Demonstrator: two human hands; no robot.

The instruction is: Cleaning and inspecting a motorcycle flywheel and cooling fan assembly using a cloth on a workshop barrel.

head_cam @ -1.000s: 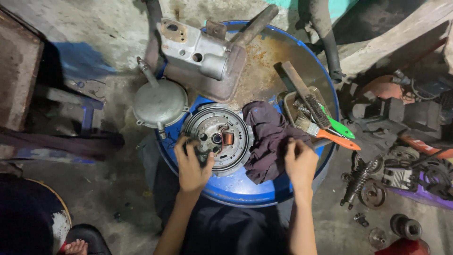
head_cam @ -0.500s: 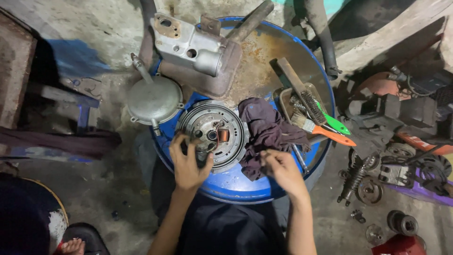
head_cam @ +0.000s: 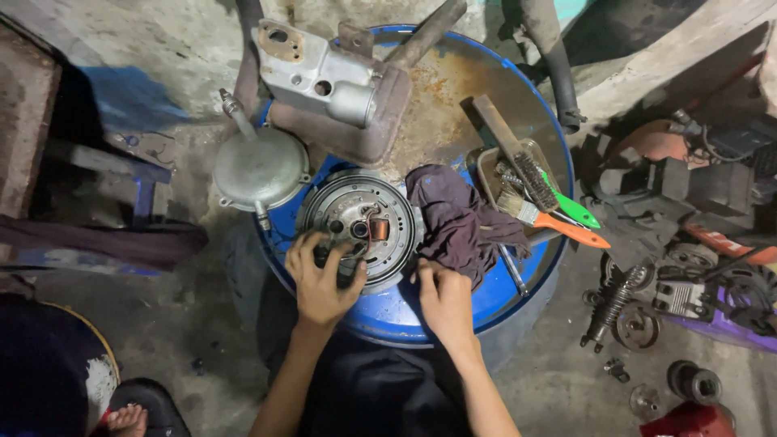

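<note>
Right hand (head_cam: 443, 298) now slid inward to the round ribbed metal stator plate (head_cam: 360, 225) atop the blue drum (head_cam: 421, 316), fingers curled at its rim. Left hand (head_cam: 321, 279) clenched on its lower edge. Crumpled dark rag (head_cam: 457, 218) alongside, rusty drum top, gritty concrete floor (head_cam: 186, 340).

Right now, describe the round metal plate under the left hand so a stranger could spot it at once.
Start at the blue drum used as a bench. On its near left edge lies the round metal plate, with the left hand resting on its lower rim. Unlike the dark rag beside it, it is circular, grey, and has a copper coil near its centre.
</note>
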